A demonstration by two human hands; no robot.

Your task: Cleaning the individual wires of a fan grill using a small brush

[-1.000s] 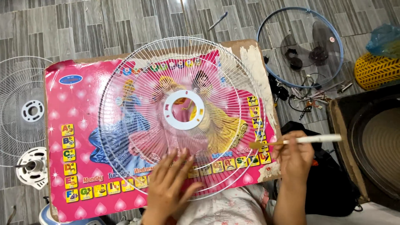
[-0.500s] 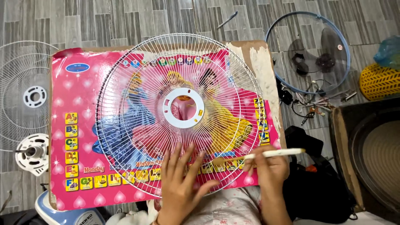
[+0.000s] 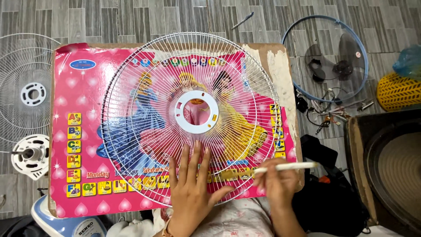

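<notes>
Looks like the brushing stage on this white wire fan guard, which lies flat on a pink picture board. Left hand is spread flat, fingers wide, pinning the near rim. Right hand pinches a small white-handled brush, bristles on the wires just beside it. Next stroke probably needs steady pressure along the spokes
</notes>
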